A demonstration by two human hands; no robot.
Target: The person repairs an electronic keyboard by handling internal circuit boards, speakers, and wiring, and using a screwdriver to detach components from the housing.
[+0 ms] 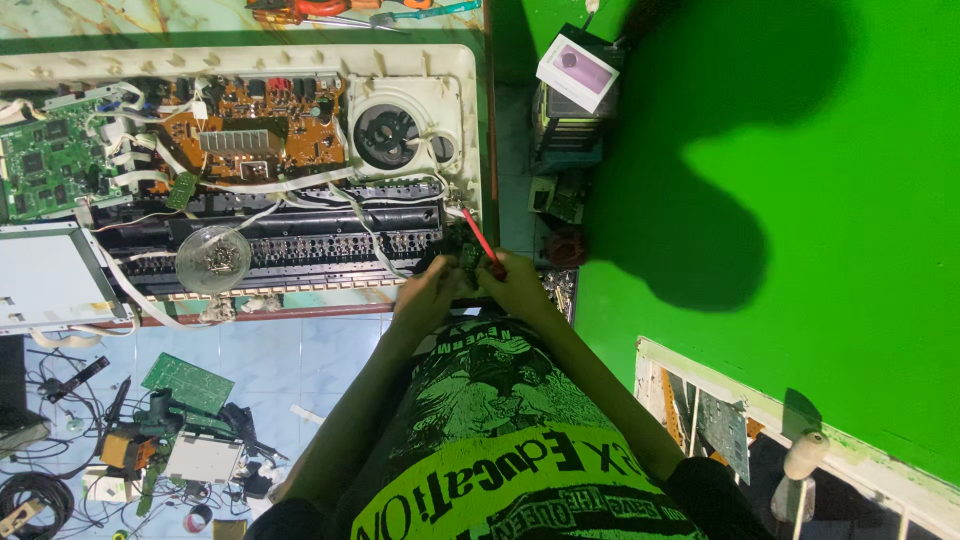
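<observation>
At the left end of the open keyboard case (470, 70), a green board (40, 165) sat beside an orange board (255, 125). Farther right, the left hand (428, 290) pinched a small dark part (470, 258) by the case's right edge. The right hand (515, 280) had its fingers closed around a red screwdriver (478, 235).
</observation>
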